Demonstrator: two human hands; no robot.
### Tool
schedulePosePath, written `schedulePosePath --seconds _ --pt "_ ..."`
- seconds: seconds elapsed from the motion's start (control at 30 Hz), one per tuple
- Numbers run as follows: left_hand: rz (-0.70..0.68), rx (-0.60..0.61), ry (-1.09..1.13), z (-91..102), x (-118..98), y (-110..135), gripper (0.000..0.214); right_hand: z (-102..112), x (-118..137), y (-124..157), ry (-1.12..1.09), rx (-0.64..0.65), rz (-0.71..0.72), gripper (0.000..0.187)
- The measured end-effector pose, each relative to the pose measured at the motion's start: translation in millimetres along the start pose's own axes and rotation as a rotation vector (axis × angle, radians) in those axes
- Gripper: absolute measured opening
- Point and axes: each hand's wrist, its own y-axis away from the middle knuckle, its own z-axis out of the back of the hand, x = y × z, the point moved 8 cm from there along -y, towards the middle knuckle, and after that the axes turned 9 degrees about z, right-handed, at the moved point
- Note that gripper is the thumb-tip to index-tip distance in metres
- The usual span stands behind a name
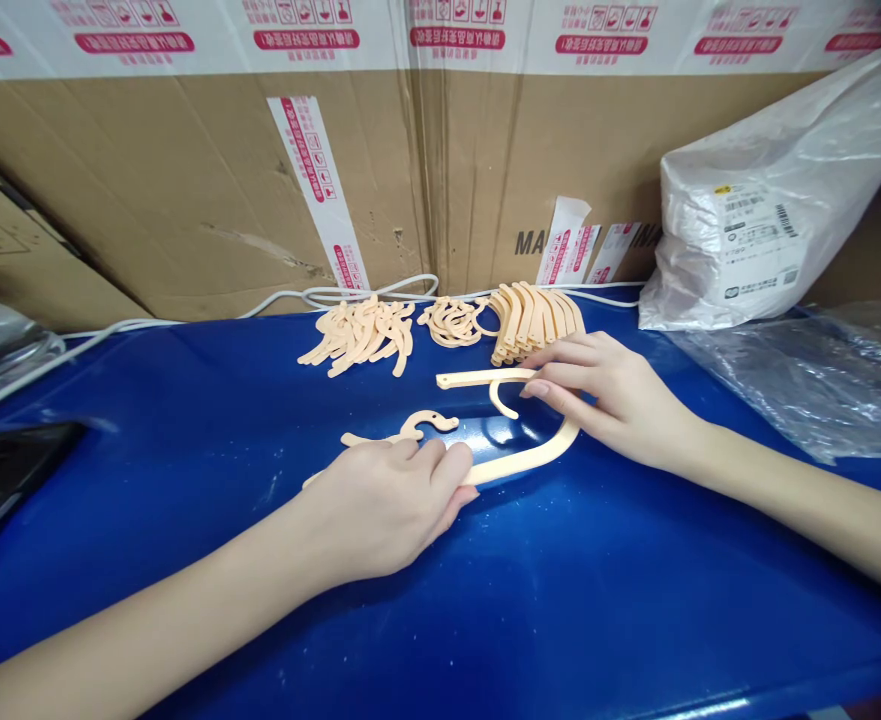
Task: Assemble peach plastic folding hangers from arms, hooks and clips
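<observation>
Cream curved pieces that look like folding-hanger parts are in both hands. My left hand (402, 500) is closed, thumb and fingers pinching the near end of a long hanger arm (519, 465). My right hand (605, 395) grips the bent part of the same arm, where a second straight arm (477, 379) points left from under its fingers. A small curved strip (501, 402) hangs below that second arm. How these pieces join is hidden by my right fingers. Just beyond my left hand, a loose hook-shaped piece (431, 418) lies on the blue table, partly covered by that hand.
Behind the hands lie a pile of curved strips (361, 332), a pile of hooks (451, 322) and a row of hanger arms (534, 318). A white cable (282, 297) runs along cardboard boxes (207, 180). A plastic parcel (755, 230) stands right; a black phone-like object (12, 485) lies left.
</observation>
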Motion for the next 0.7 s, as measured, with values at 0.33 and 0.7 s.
schedulePosePath --seconds 0.33,0.7 --pt "-0.235 -0.097 -0.167 9.8 -13.0 7.4 0.013 -5.1 7.9 -0.7 0.017 0.056 0.067 0.03" --pt "-0.266 -0.11 -0.21 9.7 -11.8 9.1 0.025 -8.3 8.4 0.1 0.029 0.076 0.084 0.029"
